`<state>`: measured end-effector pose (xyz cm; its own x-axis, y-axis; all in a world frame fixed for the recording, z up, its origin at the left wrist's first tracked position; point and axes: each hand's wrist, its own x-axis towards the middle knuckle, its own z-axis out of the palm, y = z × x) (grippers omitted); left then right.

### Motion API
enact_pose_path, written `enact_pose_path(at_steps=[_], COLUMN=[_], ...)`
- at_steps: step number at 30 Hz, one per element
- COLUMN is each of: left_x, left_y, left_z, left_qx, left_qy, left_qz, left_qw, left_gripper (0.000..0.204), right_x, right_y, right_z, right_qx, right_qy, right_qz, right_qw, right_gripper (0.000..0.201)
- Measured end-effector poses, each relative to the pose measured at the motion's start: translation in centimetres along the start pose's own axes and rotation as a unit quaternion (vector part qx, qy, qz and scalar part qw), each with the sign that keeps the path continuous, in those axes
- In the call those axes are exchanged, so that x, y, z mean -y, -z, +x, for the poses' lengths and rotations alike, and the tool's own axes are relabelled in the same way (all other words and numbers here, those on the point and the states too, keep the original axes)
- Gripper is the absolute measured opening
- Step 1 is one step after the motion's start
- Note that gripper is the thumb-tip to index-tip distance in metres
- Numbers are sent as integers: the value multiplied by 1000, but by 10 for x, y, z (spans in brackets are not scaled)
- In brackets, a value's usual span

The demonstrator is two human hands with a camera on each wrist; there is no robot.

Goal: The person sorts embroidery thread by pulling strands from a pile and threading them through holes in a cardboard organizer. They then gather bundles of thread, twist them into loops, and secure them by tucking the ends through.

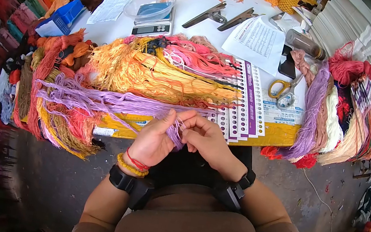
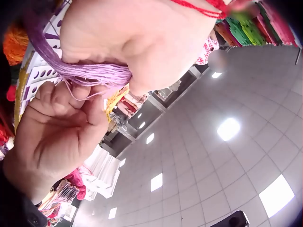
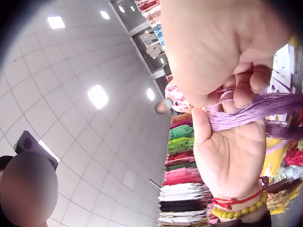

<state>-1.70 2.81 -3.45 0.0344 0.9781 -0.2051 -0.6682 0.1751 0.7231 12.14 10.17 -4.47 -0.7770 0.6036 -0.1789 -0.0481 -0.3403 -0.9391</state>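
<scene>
A bundle of lilac embroidery thread (image 1: 99,100) runs along the table's front edge into my hands. My left hand (image 1: 154,135), palm turned up, holds the bundle's end between thumb and fingers. Facing it, my right hand (image 1: 213,143) has curled fingers and pinches a few loose strands, which show in the right wrist view beside the lilac thread (image 3: 246,113). The left wrist view has the thread (image 2: 97,74) fanned out below the left palm. Behind the hands lie punched white cards (image 1: 248,97) with purple strips, and orange-yellow thread (image 1: 153,73) looped toward them.
Scissors (image 1: 283,91) with a yellow handle lie right of the cards. Farther back are printed sheets (image 1: 255,41), a scale (image 1: 153,28) under a clear bowl, black clips (image 1: 208,14) and a blue basket (image 1: 67,15). More skeins (image 1: 340,113) hang over the right edge.
</scene>
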Motion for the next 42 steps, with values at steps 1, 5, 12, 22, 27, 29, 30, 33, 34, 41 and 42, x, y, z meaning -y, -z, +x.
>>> enact_pose_path(at_steps=[1,5,12,22,27,29,30,33,34,41,42], left_x=[-1,-1,2,11,8,1,-1,-2,-3,-8,-8], left_y=[-2,-4,-3,7,4,4,6,11,11,-4,-6], left_z=[0,0,0,-4,-4,-5,-6,-8,-8,-8,-8], left_qx=[0,-17,-45,-74,-91,-69,-48,-17,-17,-52,-61], left_qy=[0,7,1,-62,-82,-64,-45,-9,-10,1,8], left_qz=[0,12,21,97,104,53,3,-23,-23,-7,7], left_qw=[1000,1000,999,991,987,994,998,1000,1000,999,998], left_gripper=[52,52,48,29,23,23,25,37,37,51,52], right_x=[0,2,-12,-19,-13,-6,-3,-2,-2,8,9], right_y=[-1,-4,0,3,1,2,3,11,13,6,1], right_z=[0,-2,2,3,0,-3,-3,-4,-4,-3,-2], right_qx=[5,18,-18,-59,-91,-50,-51,95,96,44,-6], right_qy=[5,29,54,75,89,11,12,-68,-69,-12,-23], right_qz=[-15,-60,-93,-131,-127,49,49,354,353,193,93], right_qw=[1000,998,994,987,984,997,997,928,928,980,995], right_gripper=[12,14,8,5,9,8,8,20,20,20,19])
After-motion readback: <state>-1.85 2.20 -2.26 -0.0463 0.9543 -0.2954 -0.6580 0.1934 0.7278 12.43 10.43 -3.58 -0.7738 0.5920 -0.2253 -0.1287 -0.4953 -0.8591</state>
